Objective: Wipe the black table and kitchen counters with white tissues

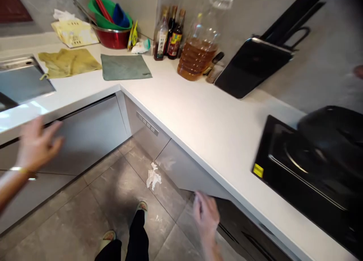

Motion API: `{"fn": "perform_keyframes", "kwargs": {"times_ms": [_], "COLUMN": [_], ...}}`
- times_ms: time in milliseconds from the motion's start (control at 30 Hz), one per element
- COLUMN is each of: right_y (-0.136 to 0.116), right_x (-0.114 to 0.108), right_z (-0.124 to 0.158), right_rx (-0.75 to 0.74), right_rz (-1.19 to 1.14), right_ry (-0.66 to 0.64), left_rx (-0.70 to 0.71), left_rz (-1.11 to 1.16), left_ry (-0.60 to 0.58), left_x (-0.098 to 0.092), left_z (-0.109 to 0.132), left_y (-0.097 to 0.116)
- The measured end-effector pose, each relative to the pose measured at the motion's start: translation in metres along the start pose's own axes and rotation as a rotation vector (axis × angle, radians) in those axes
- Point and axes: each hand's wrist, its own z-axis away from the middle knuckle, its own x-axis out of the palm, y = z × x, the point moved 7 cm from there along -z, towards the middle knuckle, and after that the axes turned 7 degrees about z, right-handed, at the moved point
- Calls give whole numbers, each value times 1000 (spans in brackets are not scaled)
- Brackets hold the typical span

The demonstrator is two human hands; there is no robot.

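Left hand [39, 144] by grey cabinet [85, 136]; right hand [206, 217] by black cabinet [244, 230].

Left hand [39, 144] and right hand [207, 215] both bare, forearms uncovered, thin gold-coloured bangle [22, 172] on left wrist. Black trousers [137, 234] down to the ankles, pale open-toe slippers [141, 206] with a patterned band across the top, pattern too small to make out
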Motion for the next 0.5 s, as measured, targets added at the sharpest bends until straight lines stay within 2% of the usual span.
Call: {"fn": "perform_keyframes", "kwargs": {"times_ms": [33, 67, 100, 167, 200, 300, 400, 500], "right_y": [-1, 3, 10, 29, 39, 61, 64, 59], "right_x": [-27, -50, -63, -72, -70, -62, -56, -51], "right_z": [-28, -54, -77, -112, -123, -131, -122, -118], "right_rx": [-47, -65, -66, -52, -48, -23, -29, -53], "right_rz": [68, 137, 213, 308, 342, 379, 348, 317], "right_ry": [62, 132, 149, 111, 82, 29, -39, -127], "left_rx": [76, 122, 174, 310, 390, 539, 553, 492], "left_rz": [-17, 3, 5, 9, 17, 38, 41, 45], "left_ry": [61, -2, -130, -349, -422, -515, -545, -619], "left_x": [6, 23, 47, 90, 105, 130, 139, 145], "left_z": [-1, -2, -4, -7, -10, -25, -37, -33], "left_y": [29, 61, 95, 167, 202, 284, 329, 345]}}
